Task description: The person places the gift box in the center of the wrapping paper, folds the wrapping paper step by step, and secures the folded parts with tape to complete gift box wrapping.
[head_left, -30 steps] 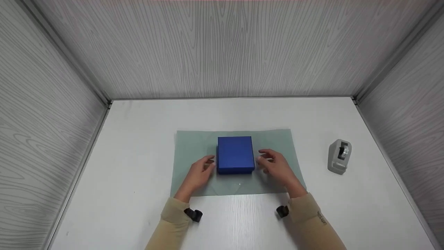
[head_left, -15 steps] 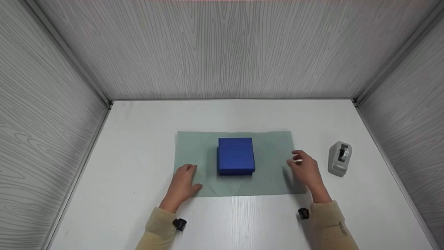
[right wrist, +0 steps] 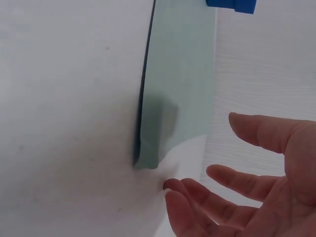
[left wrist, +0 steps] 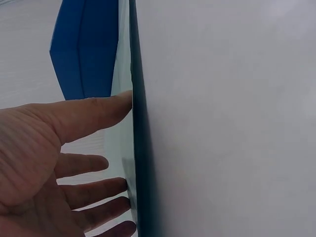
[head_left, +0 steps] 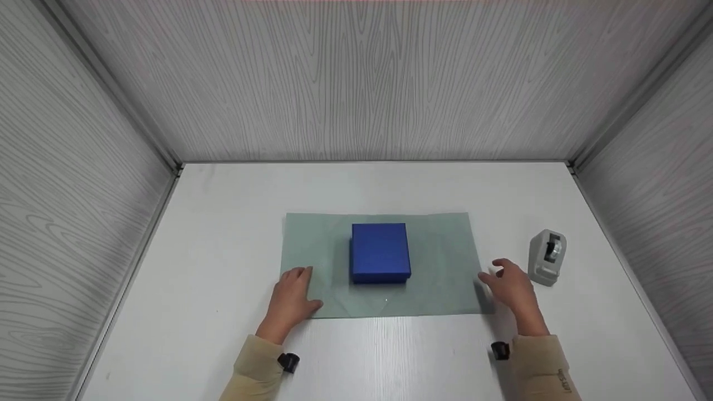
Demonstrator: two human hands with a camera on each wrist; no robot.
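Observation:
A blue lidded box point(head_left: 381, 252) sits on the middle of a pale green sheet of paper point(head_left: 445, 262). My left hand point(head_left: 289, 301) rests on the sheet's near left corner with fingers and thumb spread. In the left wrist view its fingertips point(left wrist: 129, 203) lie right at the green sheet, whose near edge stands slightly off the table. My right hand point(head_left: 512, 287) hovers just past the sheet's right edge, fingers loosely bent and holding nothing. The right wrist view shows the sheet's near right corner point(right wrist: 148, 160) curling up beside those fingers.
A grey tape dispenser point(head_left: 547, 257) with a roll of clear tape stands on the white table point(head_left: 234, 223), just beyond my right hand. Grey wood-grain panels point(head_left: 367, 83) enclose the table at the back and both sides.
Both hands have left the box's sides. My left hand has moved left and nearer, onto the sheet's corner; my right hand has moved right, past the sheet's edge. The box stays put.

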